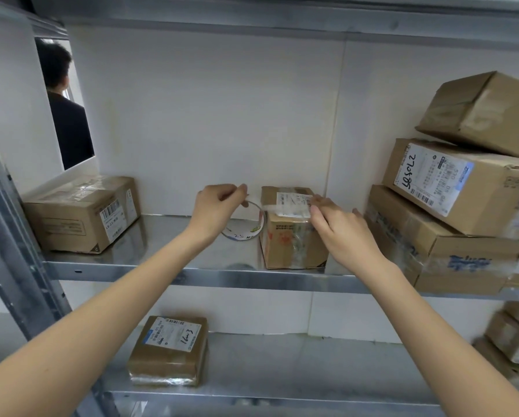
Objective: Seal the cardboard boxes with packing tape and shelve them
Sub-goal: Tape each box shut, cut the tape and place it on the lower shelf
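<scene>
A strip of clear tape [291, 209] is pinched by the curled fingers of the right hand [339, 227] at the top front edge of the small cardboard box [292, 236]. The tape roll [246, 221], just left of the box, is gripped by the left hand [219, 206]. The box is placed on the metal shelf [161, 266].

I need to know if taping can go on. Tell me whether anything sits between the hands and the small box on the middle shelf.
Nothing visible does. The right hand already touches the clear tape on the small box; the left hand holds the tape roll just beside it, on the shelf.
</scene>
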The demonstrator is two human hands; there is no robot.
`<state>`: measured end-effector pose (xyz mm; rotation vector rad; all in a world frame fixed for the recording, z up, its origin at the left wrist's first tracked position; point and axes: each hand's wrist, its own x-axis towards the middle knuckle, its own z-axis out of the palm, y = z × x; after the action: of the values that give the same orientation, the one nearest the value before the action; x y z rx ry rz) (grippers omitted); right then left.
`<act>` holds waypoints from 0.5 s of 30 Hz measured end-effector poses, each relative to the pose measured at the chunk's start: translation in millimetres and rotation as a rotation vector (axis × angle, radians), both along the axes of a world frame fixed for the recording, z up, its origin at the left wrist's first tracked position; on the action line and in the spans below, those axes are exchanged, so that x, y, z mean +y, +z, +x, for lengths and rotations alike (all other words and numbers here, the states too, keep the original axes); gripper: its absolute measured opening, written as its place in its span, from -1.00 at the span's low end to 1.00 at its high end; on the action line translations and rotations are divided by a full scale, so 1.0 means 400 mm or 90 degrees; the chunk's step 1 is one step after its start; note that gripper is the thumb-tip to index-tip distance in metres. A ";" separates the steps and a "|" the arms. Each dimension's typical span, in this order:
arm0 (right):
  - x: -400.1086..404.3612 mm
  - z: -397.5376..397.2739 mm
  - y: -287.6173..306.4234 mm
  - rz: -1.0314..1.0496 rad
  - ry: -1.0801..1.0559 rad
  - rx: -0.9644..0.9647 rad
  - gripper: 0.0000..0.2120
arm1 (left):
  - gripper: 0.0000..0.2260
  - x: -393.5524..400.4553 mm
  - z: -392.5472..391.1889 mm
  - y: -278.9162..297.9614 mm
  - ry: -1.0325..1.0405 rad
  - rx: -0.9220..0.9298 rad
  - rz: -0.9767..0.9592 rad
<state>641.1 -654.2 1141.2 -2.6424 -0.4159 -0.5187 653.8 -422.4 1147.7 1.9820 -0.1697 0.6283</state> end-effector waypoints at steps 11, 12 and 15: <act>0.123 -0.027 0.028 -0.265 -0.050 -0.038 -0.16 | -0.61 -0.005 -0.006 -0.026 -0.023 0.031 -0.100; 0.125 -0.026 0.024 -0.262 -0.046 -0.045 -0.23 | -0.63 -0.007 -0.006 -0.025 -0.024 0.030 -0.102; 0.128 -0.024 0.027 -0.260 -0.037 -0.049 -0.35 | -0.65 -0.011 -0.004 -0.022 -0.019 0.027 -0.094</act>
<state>631.3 -602.8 1152.1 -3.0404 -0.5171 -0.6099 652.0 -426.8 1138.9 1.8458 -0.1223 0.5630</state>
